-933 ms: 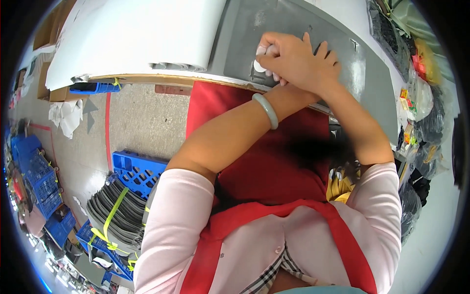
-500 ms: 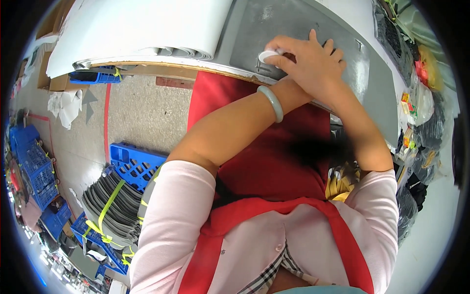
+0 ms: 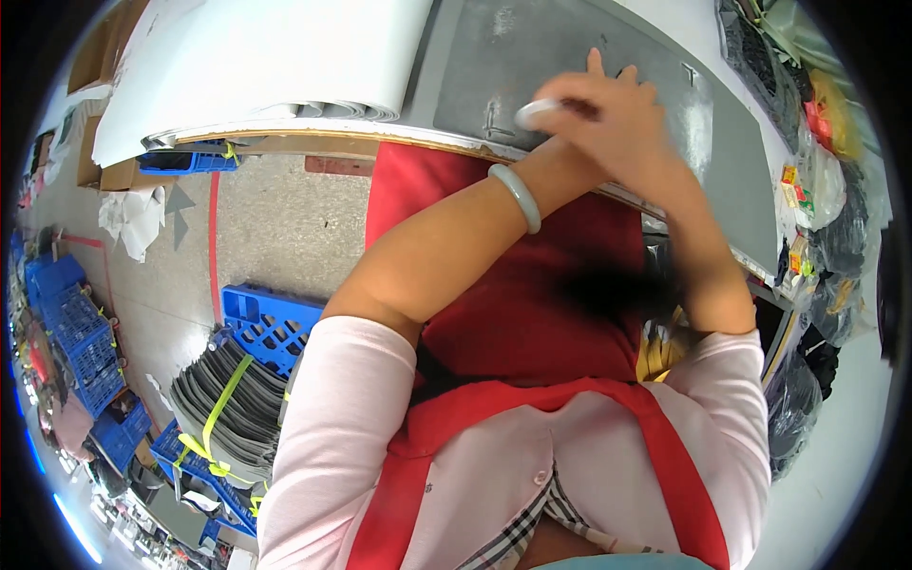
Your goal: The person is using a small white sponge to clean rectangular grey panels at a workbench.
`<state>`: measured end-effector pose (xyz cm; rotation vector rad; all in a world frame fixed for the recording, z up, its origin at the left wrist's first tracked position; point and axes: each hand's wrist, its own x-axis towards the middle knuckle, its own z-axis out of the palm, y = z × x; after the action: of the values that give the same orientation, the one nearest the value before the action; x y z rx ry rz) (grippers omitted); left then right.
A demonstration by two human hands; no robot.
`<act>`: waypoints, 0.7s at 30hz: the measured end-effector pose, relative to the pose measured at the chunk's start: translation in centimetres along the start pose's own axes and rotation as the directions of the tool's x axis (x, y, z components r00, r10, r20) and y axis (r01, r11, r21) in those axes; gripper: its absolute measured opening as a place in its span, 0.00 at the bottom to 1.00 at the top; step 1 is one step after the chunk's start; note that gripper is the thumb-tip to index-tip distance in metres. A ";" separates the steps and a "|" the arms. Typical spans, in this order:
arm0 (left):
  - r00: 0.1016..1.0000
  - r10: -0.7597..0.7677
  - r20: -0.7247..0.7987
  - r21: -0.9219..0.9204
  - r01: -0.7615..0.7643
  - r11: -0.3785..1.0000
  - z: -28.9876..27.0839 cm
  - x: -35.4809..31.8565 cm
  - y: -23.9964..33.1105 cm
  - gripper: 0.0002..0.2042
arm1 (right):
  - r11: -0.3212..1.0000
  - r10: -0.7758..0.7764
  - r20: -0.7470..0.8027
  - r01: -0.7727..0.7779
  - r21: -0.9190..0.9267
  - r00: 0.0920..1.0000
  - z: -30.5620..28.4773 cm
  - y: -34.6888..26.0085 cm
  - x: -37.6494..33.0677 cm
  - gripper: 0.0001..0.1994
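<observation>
My right hand (image 3: 617, 119) is closed on a small white rounded piece (image 3: 537, 115), whose exact kind I cannot make out. It crosses above my left hand (image 3: 597, 63), and the fingers are slightly blurred. Mostly hidden beneath it, my left hand has its fingertips stretched out over a dark grey sheet (image 3: 532, 57). A pale green bangle (image 3: 516, 198) circles my left wrist. Small T-shaped marks and whitish smudges show on the sheet, which lies along the front of the worktable.
White sheeting (image 3: 275, 57) with curled layered edges lies left on the table. Bagged goods (image 3: 836, 218) line the right side. At lower left are a blue plastic crate (image 3: 271, 323) and a stack of dark grey pieces (image 3: 228, 404) tied with yellow-green straps.
My right hand has shifted slightly, keeping the white piece and tilting it over the sheet. My view has turned a little. My left hand stays on the sheet.
</observation>
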<state>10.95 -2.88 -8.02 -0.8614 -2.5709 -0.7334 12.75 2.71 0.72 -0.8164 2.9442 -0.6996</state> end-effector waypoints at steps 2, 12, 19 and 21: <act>0.997 -0.001 0.081 0.048 -0.003 0.999 -0.6 0.7 0.6 0.15 | 0.859 0.215 -0.052 -0.163 0.485 0.975 -3.2 2.9 -1.0 0.12; 0.999 0.039 -0.032 0.113 -0.035 0.993 -0.5 0.4 0.7 0.14 | 0.726 0.658 -0.375 -0.419 0.546 0.653 -5.2 17.6 -7.4 0.14; 1.000 -0.005 -0.023 0.043 0.006 0.999 -0.7 0.8 1.1 0.15 | 0.503 0.745 -0.233 -0.299 0.811 0.625 -7.1 18.9 -7.6 0.09; 1.000 0.001 0.000 0.022 -0.001 1.000 -0.8 0.8 1.0 0.15 | 0.495 0.746 -0.229 -0.290 0.819 0.625 -7.0 19.0 -7.7 0.09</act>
<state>11.10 -2.32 -6.62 -0.8557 -2.5737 -0.7032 9.23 23.94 -1.85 0.5173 2.5562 -2.0900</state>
